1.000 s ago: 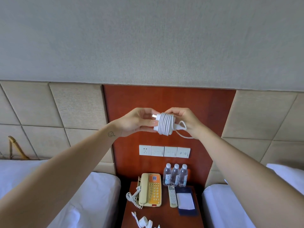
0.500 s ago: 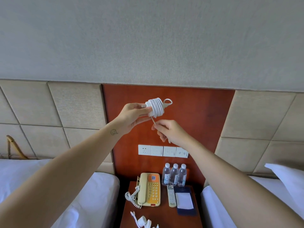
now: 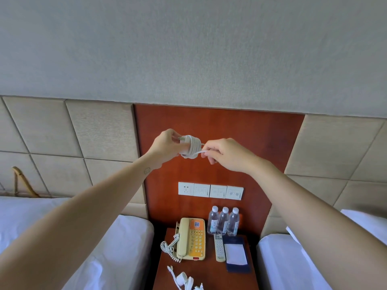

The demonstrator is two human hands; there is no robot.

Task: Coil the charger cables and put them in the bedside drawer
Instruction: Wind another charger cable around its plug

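The white charger block wound round with its own white cable [image 3: 191,146] is being held up in the air, gripped at its plug end by the left hand [image 3: 167,146], whose fingers are curling round it. The short free tail of the cable [image 3: 199,152] is running from the coil to the right hand [image 3: 226,155] just beside it, which is pinching that tail between thumb and fingertips. The risk, as I judge it, is sitting in that tail. If the pinch is slipping, or the end is not getting tucked under a turn, the springy loops are likely to be loosening and sliding off the block. Too hard a pull may be dragging the block out of the left hand's grip. Both forearms are reaching forward and up, the hands nearly meeting. Well below the hands, a second loose white cable and plug [image 3: 184,279] is lying uncoiled on the red-brown wooden worktop [image 3: 209,273]; the drawer is not showing.
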